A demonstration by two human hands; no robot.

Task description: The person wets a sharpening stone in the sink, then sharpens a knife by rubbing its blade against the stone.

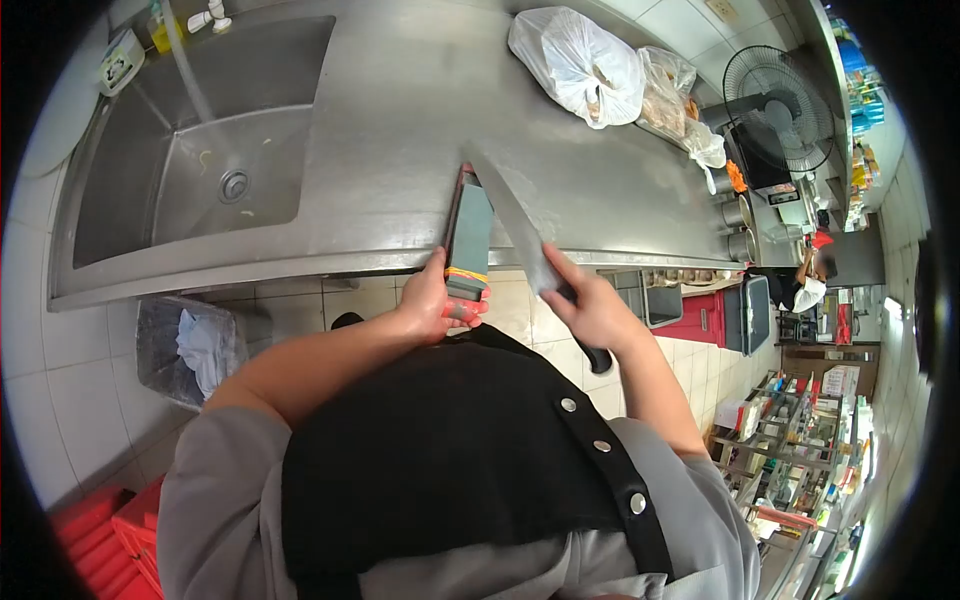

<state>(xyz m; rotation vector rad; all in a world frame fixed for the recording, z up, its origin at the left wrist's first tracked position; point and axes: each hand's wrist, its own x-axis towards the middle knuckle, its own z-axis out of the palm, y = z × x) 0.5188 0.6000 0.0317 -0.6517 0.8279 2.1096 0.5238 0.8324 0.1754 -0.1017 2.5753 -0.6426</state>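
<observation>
My left hand (pixel 437 303) is closed around the near end of a sharpening stone (pixel 470 225), a grey-green block on a dark base with yellow and red bands round its near end. The stone's far end lies over the steel counter (pixel 390 150), and its near end juts past the front edge. In my right hand (pixel 592 305) is the black handle of a large kitchen knife (pixel 518 222). The broad blade slants away to the left, its tip close by the stone's far end and slightly blurred.
Left of the stone is a steel sink (pixel 235 185) with a tap (pixel 208 15). White plastic bags (pixel 585 65) sit at the counter's back right, near a black fan (pixel 777 108). A lined bin (pixel 190 345) stands below left. Another person (pixel 805 285) is far right, beyond a grey bin (pixel 745 315).
</observation>
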